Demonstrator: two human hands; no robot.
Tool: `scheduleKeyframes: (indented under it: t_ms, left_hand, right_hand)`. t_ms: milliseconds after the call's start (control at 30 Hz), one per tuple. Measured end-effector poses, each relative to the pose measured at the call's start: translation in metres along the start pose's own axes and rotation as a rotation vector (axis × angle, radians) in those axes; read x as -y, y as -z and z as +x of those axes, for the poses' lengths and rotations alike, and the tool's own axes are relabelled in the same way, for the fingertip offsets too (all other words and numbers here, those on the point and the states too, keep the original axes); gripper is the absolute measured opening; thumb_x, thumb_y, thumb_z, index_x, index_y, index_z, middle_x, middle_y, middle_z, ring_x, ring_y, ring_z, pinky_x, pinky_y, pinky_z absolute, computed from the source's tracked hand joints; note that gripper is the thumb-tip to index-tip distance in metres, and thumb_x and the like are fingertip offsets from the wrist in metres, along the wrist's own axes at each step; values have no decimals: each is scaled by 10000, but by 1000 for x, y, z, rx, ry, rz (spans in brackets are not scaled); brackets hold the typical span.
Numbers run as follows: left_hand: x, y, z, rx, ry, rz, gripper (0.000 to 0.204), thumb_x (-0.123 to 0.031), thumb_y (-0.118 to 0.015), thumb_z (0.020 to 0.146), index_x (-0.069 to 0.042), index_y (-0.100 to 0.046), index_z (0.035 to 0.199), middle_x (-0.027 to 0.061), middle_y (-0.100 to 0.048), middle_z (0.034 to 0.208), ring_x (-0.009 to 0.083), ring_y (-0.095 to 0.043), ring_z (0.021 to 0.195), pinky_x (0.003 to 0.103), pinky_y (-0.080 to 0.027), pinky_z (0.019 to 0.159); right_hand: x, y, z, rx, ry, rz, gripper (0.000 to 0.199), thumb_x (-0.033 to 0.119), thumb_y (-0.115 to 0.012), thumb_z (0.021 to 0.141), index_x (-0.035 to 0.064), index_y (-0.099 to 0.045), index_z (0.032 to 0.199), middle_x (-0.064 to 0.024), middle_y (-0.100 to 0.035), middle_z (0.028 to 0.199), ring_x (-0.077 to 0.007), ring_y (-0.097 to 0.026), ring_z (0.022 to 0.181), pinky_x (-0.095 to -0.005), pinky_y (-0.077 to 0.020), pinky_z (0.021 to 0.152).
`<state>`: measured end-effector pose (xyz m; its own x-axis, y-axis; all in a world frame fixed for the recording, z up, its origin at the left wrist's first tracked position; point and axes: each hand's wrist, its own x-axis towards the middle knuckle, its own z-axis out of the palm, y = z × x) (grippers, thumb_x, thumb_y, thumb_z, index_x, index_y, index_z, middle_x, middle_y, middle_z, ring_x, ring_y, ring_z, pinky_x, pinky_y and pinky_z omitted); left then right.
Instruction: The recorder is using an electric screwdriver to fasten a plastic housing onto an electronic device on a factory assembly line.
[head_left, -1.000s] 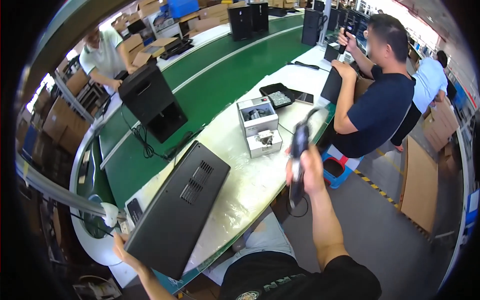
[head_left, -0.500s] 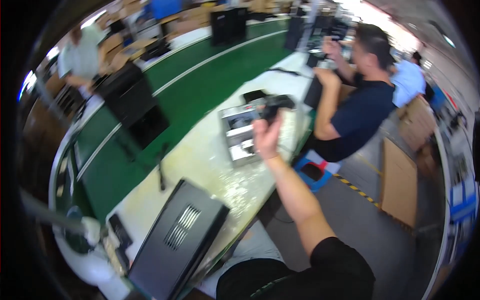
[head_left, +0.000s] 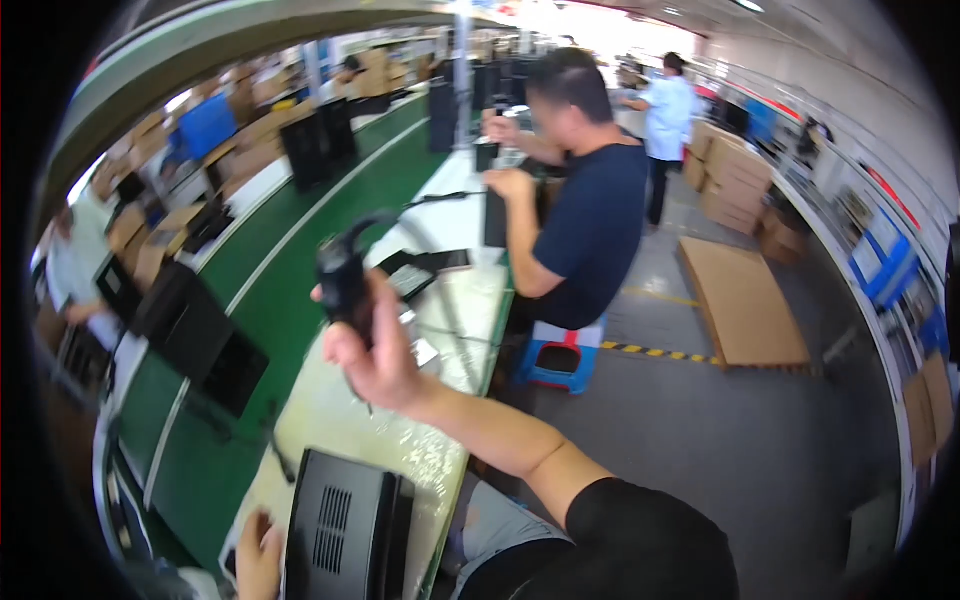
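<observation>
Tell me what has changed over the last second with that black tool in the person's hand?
The right hand reached the black tool out toward the small boxes, then drew it back up, still gripping it. The left hand stays beside the black vented case, and the seated co-worker keeps working.

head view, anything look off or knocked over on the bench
Nothing stands out. The right hand holds a black corded tool up over the bench, and the left hand rests by the black case, which lies flat.
</observation>
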<state>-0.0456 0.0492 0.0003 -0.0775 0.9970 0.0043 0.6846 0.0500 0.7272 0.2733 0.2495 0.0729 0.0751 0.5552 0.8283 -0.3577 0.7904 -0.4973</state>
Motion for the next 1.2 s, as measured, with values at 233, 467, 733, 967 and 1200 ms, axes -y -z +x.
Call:
scheduleKeyframes:
  t_ms: [233,467,733,967,1200]
  left_hand:
    - [-81,-62,75,302,15,115,722,-471,-607,844,30,-423,1330,289,-576,1178,402,-564,1103,419,-437,949]
    - [-74,-59,55,192,59,106,605,-433,-585,869,-86,-453,1347,240,-605,1146,392,-581,1067,421,-451,923]
    - [-84,-60,57,190,76,124,538,-393,-611,857,-116,-498,1304,228,-642,1048,402,-603,988,444,-464,878]
    - [-82,-60,62,190,110,98,509,-356,-633,847,-122,-526,1286,223,-647,1035,397,-613,972,443,-471,864]
    - [-79,-62,62,178,99,74,498,-329,-644,845,-128,-533,1287,223,-651,1026,397,-618,968,438,-478,855]
  right_hand:
    - [47,-38,18,-17,162,26,524,376,-409,990,-40,-272,1277,-245,-502,1162,-168,-576,563,-278,-502,451]
    - [7,-90,-4,53,125,39,505,371,-423,981,-35,-271,1239,-238,-511,1156,-165,-576,554,-268,-493,471]
    - [-14,-94,-11,113,83,69,461,314,-481,961,-19,-285,1213,-214,-523,1146,-151,-575,556,-257,-479,492]
    - [-29,-95,-19,164,23,79,487,333,-507,958,-29,-295,1205,-167,-527,1131,-140,-567,580,-260,-479,514]
    - [-33,-94,-26,184,-55,115,542,381,-530,949,-13,-301,1242,-151,-540,1146,-131,-565,596,-247,-466,524]
